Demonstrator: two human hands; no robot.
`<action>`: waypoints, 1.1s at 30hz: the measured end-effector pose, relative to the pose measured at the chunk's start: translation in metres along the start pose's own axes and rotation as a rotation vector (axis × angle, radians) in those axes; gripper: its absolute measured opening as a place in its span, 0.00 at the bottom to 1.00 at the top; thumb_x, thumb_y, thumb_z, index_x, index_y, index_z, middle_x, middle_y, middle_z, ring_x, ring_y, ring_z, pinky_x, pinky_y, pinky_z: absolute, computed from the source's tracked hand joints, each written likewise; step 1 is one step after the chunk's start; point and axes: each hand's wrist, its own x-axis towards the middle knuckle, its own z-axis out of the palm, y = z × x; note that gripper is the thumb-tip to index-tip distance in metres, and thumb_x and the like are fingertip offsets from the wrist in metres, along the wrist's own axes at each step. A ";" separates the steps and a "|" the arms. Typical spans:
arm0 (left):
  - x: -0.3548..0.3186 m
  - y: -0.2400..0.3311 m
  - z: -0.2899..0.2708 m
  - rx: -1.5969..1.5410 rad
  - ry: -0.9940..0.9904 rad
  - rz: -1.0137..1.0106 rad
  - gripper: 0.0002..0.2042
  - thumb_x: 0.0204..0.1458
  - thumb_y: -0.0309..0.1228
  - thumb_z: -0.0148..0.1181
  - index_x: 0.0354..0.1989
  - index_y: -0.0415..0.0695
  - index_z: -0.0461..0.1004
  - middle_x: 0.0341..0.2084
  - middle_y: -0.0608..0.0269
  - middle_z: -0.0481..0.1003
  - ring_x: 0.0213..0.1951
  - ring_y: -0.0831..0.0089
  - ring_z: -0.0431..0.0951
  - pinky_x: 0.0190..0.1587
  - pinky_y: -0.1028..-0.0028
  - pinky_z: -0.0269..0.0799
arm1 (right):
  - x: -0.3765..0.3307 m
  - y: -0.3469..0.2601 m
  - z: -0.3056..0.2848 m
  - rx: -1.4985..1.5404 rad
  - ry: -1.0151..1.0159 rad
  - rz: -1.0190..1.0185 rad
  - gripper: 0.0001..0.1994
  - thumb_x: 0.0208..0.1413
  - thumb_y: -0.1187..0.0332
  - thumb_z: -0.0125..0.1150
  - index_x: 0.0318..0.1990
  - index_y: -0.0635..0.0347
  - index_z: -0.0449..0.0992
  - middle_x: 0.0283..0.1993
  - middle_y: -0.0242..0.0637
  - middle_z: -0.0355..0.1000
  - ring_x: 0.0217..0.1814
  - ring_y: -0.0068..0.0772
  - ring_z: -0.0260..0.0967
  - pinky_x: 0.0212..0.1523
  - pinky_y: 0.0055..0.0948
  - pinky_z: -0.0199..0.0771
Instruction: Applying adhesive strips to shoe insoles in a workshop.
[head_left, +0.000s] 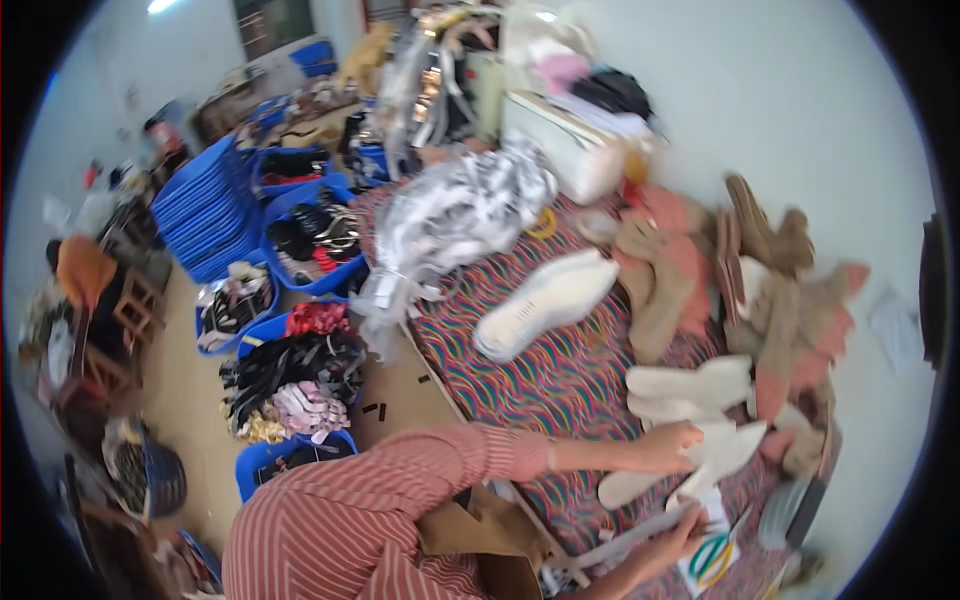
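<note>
Near scissors (712, 560), probably kept within reach, the right hand (680, 541) meets the pale soles (733, 452); the left hand (664, 448) apparently steadies them (whether either's fingers clamp, blur hides) on patterned cloth (560, 375), perhaps for cleanliness.

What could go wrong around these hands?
The scissors lie close to the right hand, so it might brush the blades. The white soles at the left hand lie bunched together, so moving one could shift or mix up others.
</note>
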 end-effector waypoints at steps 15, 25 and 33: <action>0.058 -0.123 0.089 0.607 0.257 0.021 0.20 0.35 0.28 0.63 0.43 0.42 0.73 0.39 0.54 0.73 0.40 0.58 0.70 0.46 0.57 0.66 | 0.030 0.085 -0.009 -0.615 -0.067 -0.767 0.17 0.64 0.60 0.58 0.48 0.66 0.79 0.48 0.59 0.70 0.49 0.55 0.69 0.54 0.42 0.68; 0.008 -0.112 0.020 -0.279 0.253 -0.262 0.21 0.40 0.27 0.61 0.47 0.40 0.72 0.37 0.57 0.74 0.37 0.65 0.71 0.41 0.66 0.69 | -0.015 -0.014 0.003 -0.203 -0.162 -0.329 0.15 0.59 0.60 0.58 0.41 0.66 0.71 0.47 0.52 0.65 0.46 0.38 0.63 0.46 0.35 0.67; -0.081 0.020 -0.062 -0.957 -0.038 -0.454 0.18 0.45 0.32 0.62 0.44 0.37 0.73 0.37 0.56 0.75 0.38 0.64 0.74 0.43 0.67 0.70 | -0.001 -0.025 -0.021 -0.524 0.004 -0.268 0.19 0.57 0.55 0.63 0.45 0.63 0.72 0.47 0.44 0.71 0.45 0.38 0.68 0.47 0.34 0.71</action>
